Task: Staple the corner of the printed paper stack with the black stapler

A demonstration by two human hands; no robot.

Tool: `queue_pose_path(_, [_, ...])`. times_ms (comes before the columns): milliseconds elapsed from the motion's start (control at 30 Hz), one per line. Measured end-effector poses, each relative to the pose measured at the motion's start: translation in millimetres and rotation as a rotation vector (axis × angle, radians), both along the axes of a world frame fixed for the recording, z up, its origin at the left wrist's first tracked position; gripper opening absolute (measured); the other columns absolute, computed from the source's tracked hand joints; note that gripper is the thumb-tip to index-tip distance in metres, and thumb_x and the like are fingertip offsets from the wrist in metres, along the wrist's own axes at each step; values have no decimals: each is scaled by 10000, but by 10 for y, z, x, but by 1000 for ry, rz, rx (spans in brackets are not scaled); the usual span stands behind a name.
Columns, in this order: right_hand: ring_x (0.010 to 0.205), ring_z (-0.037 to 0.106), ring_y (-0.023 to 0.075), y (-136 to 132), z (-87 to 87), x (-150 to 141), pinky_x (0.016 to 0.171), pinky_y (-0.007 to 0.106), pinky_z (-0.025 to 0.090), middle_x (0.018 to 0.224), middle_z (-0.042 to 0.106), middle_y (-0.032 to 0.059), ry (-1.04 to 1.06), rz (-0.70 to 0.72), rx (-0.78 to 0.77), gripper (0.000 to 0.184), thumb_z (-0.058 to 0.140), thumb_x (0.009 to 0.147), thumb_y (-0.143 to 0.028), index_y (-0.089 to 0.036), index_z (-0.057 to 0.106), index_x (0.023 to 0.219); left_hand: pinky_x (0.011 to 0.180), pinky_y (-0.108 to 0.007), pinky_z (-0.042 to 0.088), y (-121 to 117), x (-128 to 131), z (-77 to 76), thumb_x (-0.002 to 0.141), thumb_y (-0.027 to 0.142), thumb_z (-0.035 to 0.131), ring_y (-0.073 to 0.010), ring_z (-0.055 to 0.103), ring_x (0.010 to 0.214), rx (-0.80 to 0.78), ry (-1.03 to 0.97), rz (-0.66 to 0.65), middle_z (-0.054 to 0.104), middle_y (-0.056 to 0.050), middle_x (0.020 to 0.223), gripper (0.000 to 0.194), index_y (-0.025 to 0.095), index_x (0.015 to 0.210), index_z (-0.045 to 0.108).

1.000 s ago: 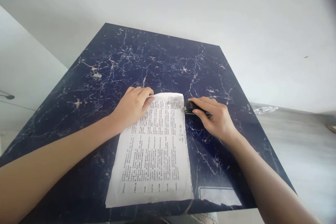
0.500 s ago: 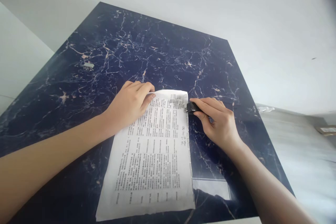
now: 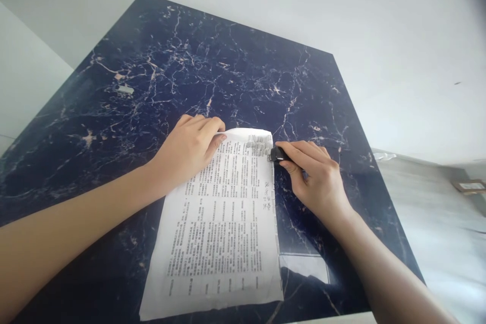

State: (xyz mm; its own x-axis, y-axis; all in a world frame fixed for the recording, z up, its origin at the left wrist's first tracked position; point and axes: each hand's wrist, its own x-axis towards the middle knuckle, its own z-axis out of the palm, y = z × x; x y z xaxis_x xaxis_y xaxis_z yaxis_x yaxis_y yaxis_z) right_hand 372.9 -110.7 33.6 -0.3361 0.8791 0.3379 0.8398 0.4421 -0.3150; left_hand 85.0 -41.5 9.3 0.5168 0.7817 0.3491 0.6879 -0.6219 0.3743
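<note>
A printed paper sheet (image 3: 212, 243) lies on the dark table, its lines of text running lengthwise and some handwriting near its right edge. My left hand (image 3: 195, 144) pinches the top left part of the sheet between thumb and fingers. In my right hand (image 3: 313, 172) is a small black stapler (image 3: 280, 154), mostly covered by the fingers. Its metal end meets the paper's right edge, near the upper corner. Small marks run along that edge below the stapler; I cannot make them out clearly. The paper's top edge bows up slightly.
The glossy dark blue table (image 3: 235, 76) has white and tan veins. A small pale block (image 3: 125, 89) lies on its far left part. Beyond the right edge are a pale floor and a brown-framed object (image 3: 471, 186).
The view has shifted slightly. Both hands keep their grips, and the stapler stays at nearly the same spot on the paper's edge.
</note>
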Motion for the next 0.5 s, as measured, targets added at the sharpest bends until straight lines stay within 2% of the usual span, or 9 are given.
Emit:
queue_pose_path(300, [944, 662, 265, -9, 14, -36, 847, 443, 457, 1107, 737, 67, -93, -1, 18, 331, 502, 1039, -144, -272, 661, 1299, 966, -446, 453, -3, -4, -4, 1089, 254, 463, -239, 656, 899, -16, 0, 0, 695, -56, 945, 177, 197, 1052, 627])
queue_pose_path(500, [944, 645, 273, -17, -2, -111, 845, 454, 441, 1086, 746, 76, -249, 11, 58, 345, 484, 1033, -99, -267, 652, 1283, 952, -441, 463, 5, -7, -15, 1092, 267, 464, -235, 657, 892, 4, 14, 1, 690, -49, 927, 170, 201, 1053, 616])
